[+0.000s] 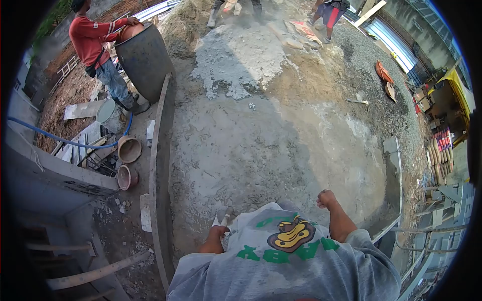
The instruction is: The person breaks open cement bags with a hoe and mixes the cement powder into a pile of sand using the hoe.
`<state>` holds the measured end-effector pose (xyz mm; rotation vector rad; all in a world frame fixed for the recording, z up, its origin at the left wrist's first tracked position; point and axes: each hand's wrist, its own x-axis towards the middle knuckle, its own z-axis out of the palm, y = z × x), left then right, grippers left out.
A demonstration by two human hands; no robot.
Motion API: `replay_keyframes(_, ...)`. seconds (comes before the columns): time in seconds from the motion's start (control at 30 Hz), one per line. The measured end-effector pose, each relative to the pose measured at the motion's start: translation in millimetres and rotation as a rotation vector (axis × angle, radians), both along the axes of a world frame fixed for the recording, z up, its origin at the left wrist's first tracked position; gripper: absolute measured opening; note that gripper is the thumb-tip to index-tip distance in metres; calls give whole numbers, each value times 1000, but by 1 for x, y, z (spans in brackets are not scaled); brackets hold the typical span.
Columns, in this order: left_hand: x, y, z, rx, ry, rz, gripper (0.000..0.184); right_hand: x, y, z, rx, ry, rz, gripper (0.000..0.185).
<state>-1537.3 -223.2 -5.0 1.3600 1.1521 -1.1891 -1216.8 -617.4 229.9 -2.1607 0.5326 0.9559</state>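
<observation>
My left hand (218, 232) hangs low beside my grey printed shirt (281, 246), its fingers curled in. Just beyond it, two pale, narrow tips (221, 219) stick up over the ground; I cannot make out whether they are boots. On the other side, my right hand (326, 199) is held away from my body in a loose fist, with nothing visible in it. Under and ahead of both hands spreads wet grey cement-like ground (241, 145), marked and uneven. Farther off lies a lighter heap of dry grey mix (241, 55).
At the left, a person in a red shirt (90, 35) leans on a dark drum (145, 62). A long board (161, 175) edges the ground there, with buckets (129, 149) beyond. Two other people stand at the far end. A shovel blade (383, 71) lies on gravel at right.
</observation>
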Motion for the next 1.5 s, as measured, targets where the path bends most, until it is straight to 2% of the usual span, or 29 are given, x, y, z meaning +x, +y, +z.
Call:
replay_keyframes(0.1, 5, -1, 11, 24, 5, 19, 36, 0, 3, -2, 9, -5, 9, 19)
replay_keyframes(0.17, 13, -2, 50, 22, 13, 60, 32, 2, 0, -4, 11, -7, 2, 19)
replay_keyframes(0.37, -1, 0, 25, 79, 66, 139, 27, 6, -12, -10, 12, -17, -47, 21)
replay_keyframes(0.47, -12, 2, -11, 65, 67, 136, 35, 2, -9, -10, 25, 3, -51, 20)
replay_keyframes(0.57, 1, 2, 37, 61, 29, -2, 37, 0, -6, -13, 14, 15, -22, 20)
replay_keyframes(0.6, 1, 0, 37, 78, 19, -5, 37, -1, -5, -13, 6, 15, -7, 20)
replay_keyframes(0.77, -2, -5, 27, 155, 61, 43, 38, 2, -3, -10, 21, 49, 9, 21)
replay_keyframes(0.87, -11, -15, -1, 209, 35, 94, 37, 6, -1, -13, 31, 57, 33, 21)
replay_keyframes(0.97, -16, -21, -18, 192, 12, 128, 37, 10, 1, -16, 33, 52, 51, 21)
replay_keyframes(1.07, -14, -21, -10, 109, -80, 111, 36, 13, 7, -12, 25, 31, 66, 21)
replay_keyframes(1.17, -15, -21, -21, 128, 16, 123, 37, 13, 10, -9, 23, 13, 77, 20)
replay_keyframes(1.27, -11, -19, -28, 39, 12, 79, 34, 18, 11, -10, 40, 12, 74, 20)
replay_keyframes(1.37, -8, -21, 6, 46, 9, 199, 31, 14, 4, -16, 29, 10, 63, 19)
replay_keyframes(1.43, 11, -23, 108, 146, -85, 117, 30, 13, -4, -29, 29, -5, 89, 17)
replay_keyframes(1.47, 16, -21, 130, 165, -156, 46, 30, 13, -5, -24, -7, 3, 143, 15)
replay_keyframes(1.5, 22, -17, 125, 159, -226, -25, 30, 17, -19, -53, -57, -32, 257, 15)
